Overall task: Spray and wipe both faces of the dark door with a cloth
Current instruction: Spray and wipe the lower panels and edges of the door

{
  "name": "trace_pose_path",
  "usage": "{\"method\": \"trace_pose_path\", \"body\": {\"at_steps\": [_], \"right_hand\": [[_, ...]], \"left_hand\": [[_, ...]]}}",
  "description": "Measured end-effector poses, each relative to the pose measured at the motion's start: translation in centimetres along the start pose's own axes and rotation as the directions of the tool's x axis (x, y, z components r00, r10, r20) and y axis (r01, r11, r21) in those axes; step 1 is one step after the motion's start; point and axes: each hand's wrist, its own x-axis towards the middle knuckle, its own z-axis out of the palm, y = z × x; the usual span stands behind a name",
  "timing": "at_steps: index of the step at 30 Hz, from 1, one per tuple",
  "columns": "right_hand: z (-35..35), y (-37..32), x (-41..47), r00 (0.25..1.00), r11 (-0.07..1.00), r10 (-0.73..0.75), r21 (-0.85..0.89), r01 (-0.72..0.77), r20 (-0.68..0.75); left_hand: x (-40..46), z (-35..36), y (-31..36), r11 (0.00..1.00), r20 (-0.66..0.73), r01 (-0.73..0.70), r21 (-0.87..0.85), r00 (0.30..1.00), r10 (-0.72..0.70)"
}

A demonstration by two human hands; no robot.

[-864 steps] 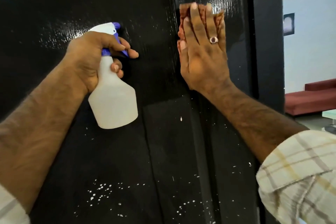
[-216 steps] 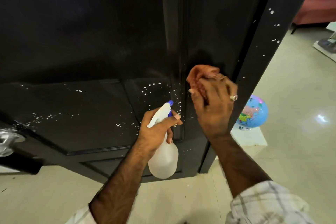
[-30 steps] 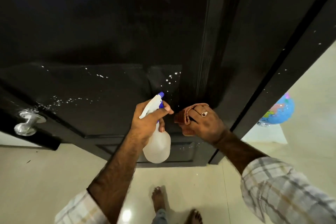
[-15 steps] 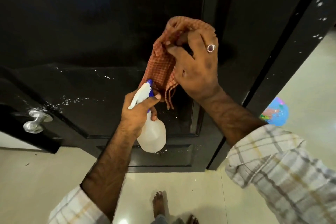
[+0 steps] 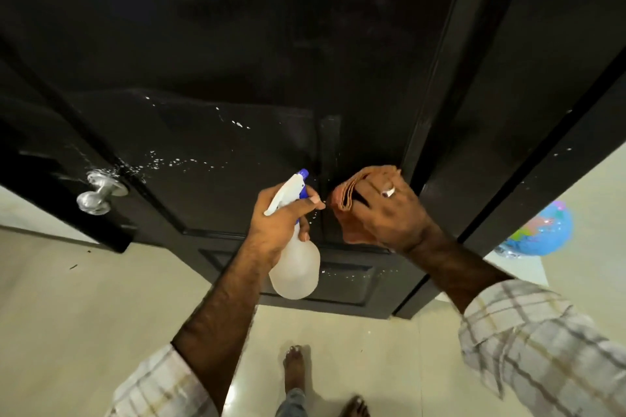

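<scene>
The door (image 5: 237, 44) is filling most of the view, a glossy, near-black slab with raised mouldings framing recessed panels, and it is standing open over the pale floor (image 5: 84, 315). White droplets (image 5: 169, 162) are speckling its middle band and a few more are dotting the lower panel, while the upper part is looking smooth and unmarked. Against the vertical moulding near the door's hinge side, the right hand (image 5: 382, 210) is pressing a folded cloth (image 5: 352, 189), an orange-brown woven piece with its layered edges showing at the left; the fingers are curling over it and a ring (image 5: 388, 192) is sitting on one of them. Just beside it, the left hand (image 5: 277, 223) is gripping the neck of a spray bottle (image 5: 294, 264), a translucent white plastic body with a rounded shoulder, a white trigger head and a blue nozzle pointing at the door; the forefinger is lying along the head. Both forearms are coming out of rolled checked sleeves (image 5: 542, 332). At the left edge of the door a round brushed-metal knob (image 5: 98, 195) is sticking out. Bare feet (image 5: 294, 369) are standing on the shiny tiled floor below, and a blue globe (image 5: 538, 230) is resting on the floor past the dark frame (image 5: 559, 145) at the right.
</scene>
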Motion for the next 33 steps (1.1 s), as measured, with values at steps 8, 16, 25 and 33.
{"method": "trace_pose_path", "body": {"at_steps": [8, 16, 25, 33], "right_hand": [[-6.6, 2.6, 11.9, 0.845, 0.929, 0.319, -0.037, -0.369, -0.429], [5.7, -3.8, 0.8, 0.994, 1.000, 0.031, 0.006, -0.030, -0.109], [3.0, -3.5, 4.5, 0.999, 1.000, -0.025, -0.016, 0.025, 0.036], [-1.5, -1.4, 17.2, 0.886, 0.953, 0.249, -0.064, -0.296, -0.391]], "left_hand": [[0.0, -0.5, 3.0, 0.994, -0.102, -0.030, -0.108, 0.995, 0.019], [1.7, -1.7, -3.4, 0.993, -0.119, 0.115, -0.030, 0.986, -0.118], [1.4, -4.3, -2.9, 0.988, -0.145, 0.152, -0.037, 0.977, -0.156], [3.2, -7.6, 3.2, 0.992, -0.151, -0.069, -0.106, 0.987, 0.053]]}}
